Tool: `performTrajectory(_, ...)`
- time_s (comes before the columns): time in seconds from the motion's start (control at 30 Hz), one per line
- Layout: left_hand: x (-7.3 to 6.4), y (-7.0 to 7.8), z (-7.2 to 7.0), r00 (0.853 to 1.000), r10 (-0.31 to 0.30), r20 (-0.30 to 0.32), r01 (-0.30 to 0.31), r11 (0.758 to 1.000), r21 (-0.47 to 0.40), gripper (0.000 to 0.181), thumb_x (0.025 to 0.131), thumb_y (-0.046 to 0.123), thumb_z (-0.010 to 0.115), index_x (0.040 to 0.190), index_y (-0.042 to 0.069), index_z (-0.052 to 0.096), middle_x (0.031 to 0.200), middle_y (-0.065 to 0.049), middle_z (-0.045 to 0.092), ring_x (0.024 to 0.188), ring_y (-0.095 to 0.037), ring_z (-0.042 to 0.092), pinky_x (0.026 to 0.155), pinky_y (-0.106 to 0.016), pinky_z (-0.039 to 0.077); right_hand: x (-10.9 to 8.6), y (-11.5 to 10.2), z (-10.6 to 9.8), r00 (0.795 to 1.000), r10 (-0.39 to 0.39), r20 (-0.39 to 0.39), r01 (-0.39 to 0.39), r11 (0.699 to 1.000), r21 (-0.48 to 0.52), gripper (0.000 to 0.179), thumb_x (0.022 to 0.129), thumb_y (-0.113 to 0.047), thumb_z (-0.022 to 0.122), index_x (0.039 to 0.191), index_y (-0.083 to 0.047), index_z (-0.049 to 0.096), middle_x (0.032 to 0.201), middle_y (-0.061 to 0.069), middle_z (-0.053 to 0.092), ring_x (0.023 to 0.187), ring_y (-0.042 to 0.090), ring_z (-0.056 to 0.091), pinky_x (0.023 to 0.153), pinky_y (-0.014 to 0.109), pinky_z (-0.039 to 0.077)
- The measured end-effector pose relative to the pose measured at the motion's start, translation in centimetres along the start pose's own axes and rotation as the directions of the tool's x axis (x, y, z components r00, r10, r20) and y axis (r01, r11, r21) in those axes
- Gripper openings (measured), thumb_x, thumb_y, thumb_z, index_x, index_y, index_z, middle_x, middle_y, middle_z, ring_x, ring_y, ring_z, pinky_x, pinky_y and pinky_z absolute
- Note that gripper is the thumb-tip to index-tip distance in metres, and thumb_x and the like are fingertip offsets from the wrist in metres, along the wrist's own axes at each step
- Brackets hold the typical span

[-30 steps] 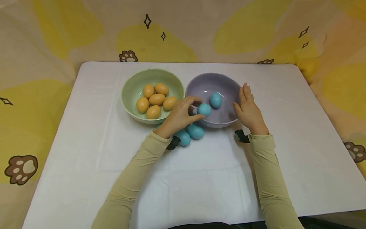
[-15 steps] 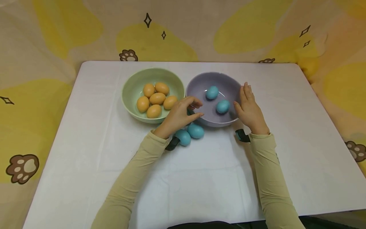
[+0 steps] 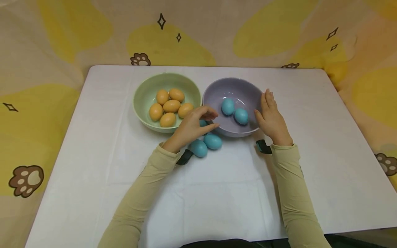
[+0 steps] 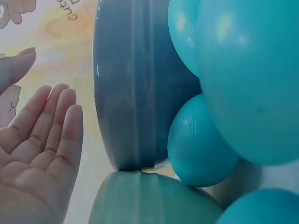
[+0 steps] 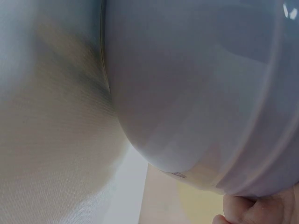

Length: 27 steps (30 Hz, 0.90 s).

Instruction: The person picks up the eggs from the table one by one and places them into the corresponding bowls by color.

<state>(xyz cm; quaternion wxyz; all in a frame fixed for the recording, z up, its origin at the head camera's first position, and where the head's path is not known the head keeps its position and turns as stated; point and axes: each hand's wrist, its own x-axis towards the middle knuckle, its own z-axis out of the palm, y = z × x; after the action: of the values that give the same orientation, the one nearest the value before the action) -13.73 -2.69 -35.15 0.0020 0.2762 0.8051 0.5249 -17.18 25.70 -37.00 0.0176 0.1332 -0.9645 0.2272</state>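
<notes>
Patterned cloth hangs beyond the white table and purple bowl.

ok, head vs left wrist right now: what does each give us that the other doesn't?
Only head: six yellow eggs inside the green bowl, two blue eggs inside the purple bowl, and the right hand at the purple bowl's side.

Only left wrist: the palm side of the left hand, and some lettering on the patterned backdrop.

Both: the left hand, parts of both bowls, the backdrop, and loose blue eggs outside the bowls.
</notes>
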Motion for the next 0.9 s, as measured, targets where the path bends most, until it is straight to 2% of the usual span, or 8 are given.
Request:
performTrajectory(0.13,-0.4,0.0,-0.2,1.0,-0.01,-0.004,0.01,1.0,0.009,0.027,0.084,0.01,0.073,0.107,-0.001,0.063,0.106,-0.013,0.065,0.099,-0.021,0.062,0.088,-0.024,0.047,-0.1,-0.1,-0.1,1.0,-0.002,0.001,0.002,1.0,0.006,0.065,0.1,-0.021,0.037,0.146,0.013,0.007,0.155,0.024,-0.006,0.143,0.034,-0.007,0.114,0.043,0.001)
performTrajectory(0.3,-0.9,-0.1,-0.5,1.0,0.02,0.006,-0.02,1.0,0.015,0.027,0.082,0.007,0.075,0.105,-0.003,0.063,0.103,-0.015,0.066,0.096,-0.022,0.062,0.085,-0.025,0.049,0.0,0.0,0.0,1.0,-0.005,-0.006,0.005,1.0,0.016,0.065,0.1,-0.022,0.036,0.146,0.013,0.007,0.155,0.024,-0.006,0.143,0.031,-0.009,0.114,0.043,0.001)
performTrajectory(0.57,-2.2,-0.4,-0.8,0.997,0.041,0.061,-0.042,0.999,0.022,0.026,0.082,0.006,0.075,0.103,-0.003,0.063,0.1,-0.016,0.065,0.093,-0.025,0.062,0.083,-0.03,0.05,0.0,0.0,0.1,1.0,-0.003,-0.005,0.003,1.0,0.01,0.064,0.1,-0.021,0.037,0.146,0.013,0.007,0.156,0.025,-0.005,0.143,0.033,-0.007,0.114,0.044,0.002)
performTrajectory(0.73,-2.9,-0.3,-1.2,0.992,-0.011,0.128,0.005,0.999,0.051,0.026,0.082,0.009,0.075,0.102,-0.003,0.064,0.1,-0.014,0.065,0.092,-0.026,0.061,0.084,-0.033,0.049,-0.1,-0.1,0.0,1.0,0.012,0.015,-0.012,1.0,0.008,0.064,0.101,-0.022,0.036,0.147,0.011,0.005,0.156,0.021,-0.008,0.143,0.03,-0.009,0.114,0.043,0.001)
performTrajectory(0.9,-3.1,-0.2,-1.6,0.971,-0.066,0.232,0.031,0.988,0.15,0.028,0.081,0.011,0.076,0.102,-0.002,0.064,0.1,-0.011,0.066,0.093,-0.022,0.062,0.085,-0.029,0.048,-0.1,-0.1,-0.1,1.0,0.015,0.018,-0.015,1.0,0.01,0.064,0.101,-0.022,0.036,0.147,0.012,0.005,0.156,0.021,-0.008,0.143,0.03,-0.009,0.114,0.045,0.002)
